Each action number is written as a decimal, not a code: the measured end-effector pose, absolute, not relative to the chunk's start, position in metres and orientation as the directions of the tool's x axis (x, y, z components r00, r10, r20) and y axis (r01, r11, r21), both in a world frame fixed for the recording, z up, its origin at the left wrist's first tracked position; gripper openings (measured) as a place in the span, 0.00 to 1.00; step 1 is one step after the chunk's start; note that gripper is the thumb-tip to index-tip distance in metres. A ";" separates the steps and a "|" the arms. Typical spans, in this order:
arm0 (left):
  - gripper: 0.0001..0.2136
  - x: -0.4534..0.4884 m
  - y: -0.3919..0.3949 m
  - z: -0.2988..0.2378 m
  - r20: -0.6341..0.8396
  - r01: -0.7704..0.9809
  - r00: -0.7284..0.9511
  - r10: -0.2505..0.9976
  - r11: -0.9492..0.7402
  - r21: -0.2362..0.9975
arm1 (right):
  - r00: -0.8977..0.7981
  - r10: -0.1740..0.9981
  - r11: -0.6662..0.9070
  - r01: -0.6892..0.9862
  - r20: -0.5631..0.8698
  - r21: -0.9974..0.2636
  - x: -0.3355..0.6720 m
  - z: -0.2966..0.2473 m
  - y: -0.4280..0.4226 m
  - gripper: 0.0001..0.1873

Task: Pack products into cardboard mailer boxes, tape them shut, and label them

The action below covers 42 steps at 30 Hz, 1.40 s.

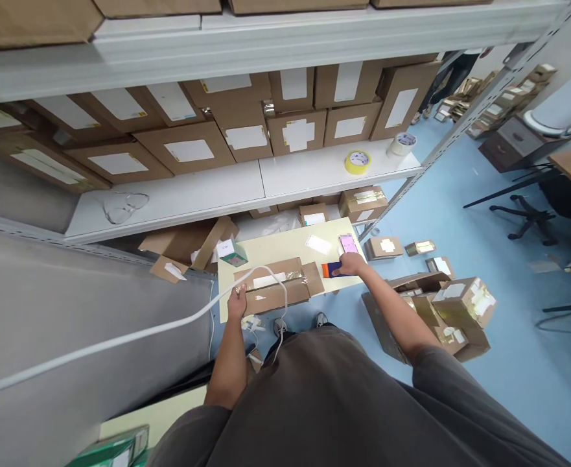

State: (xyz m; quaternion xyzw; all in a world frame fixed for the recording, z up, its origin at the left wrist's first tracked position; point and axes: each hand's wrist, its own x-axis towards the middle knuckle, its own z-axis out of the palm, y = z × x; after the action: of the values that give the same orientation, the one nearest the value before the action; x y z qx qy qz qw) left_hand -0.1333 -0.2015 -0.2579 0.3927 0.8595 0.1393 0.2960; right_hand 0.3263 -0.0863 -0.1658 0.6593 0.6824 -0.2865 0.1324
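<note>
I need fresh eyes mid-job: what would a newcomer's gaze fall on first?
The white cable likely comes first, sweeping in from the left edge and arching in front of the cardboard box by the left hand. Next, perhaps, the blue-and-orange item in the right hand, near the pink-screened phone on the table. Then the yellow tape roll on the shelf.

Matt cardboard box [273, 294], smooth shelf [299, 171]

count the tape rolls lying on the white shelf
2: a yellow roll near the shelf's right end, a whitish roll farther right. Others may be hidden behind boxes.
</note>
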 end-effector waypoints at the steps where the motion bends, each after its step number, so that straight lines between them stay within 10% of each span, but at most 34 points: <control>1: 0.24 -0.133 -0.202 -0.257 -0.415 0.580 -0.520 0.746 0.666 0.469 | -0.093 0.825 -0.027 0.978 -0.558 -0.204 0.324 -0.167 -0.085 0.30; 20: 0.24 -0.131 -0.202 -0.253 -0.431 0.536 -0.553 0.713 0.701 0.471 | -0.143 0.793 0.035 0.981 -0.592 -0.191 0.231 -0.221 -0.102 0.26; 34: 0.26 -0.133 -0.204 -0.263 -0.445 0.570 -0.531 0.721 0.692 0.442 | 0.181 0.858 -0.314 0.926 -0.480 -0.212 0.288 -0.304 -0.150 0.21; 42: 0.29 -0.132 -0.207 -0.259 -0.467 0.589 -0.477 0.745 0.665 0.459 | 0.270 0.823 -0.421 0.881 -0.499 -0.217 0.262 -0.266 -0.144 0.24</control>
State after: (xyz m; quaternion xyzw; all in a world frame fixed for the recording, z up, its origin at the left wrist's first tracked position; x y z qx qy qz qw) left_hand -0.1318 -0.2071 -0.2593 0.3916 0.8513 0.1183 0.3285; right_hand 0.2623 -0.1442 -0.2657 0.7953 0.5356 -0.2791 0.0515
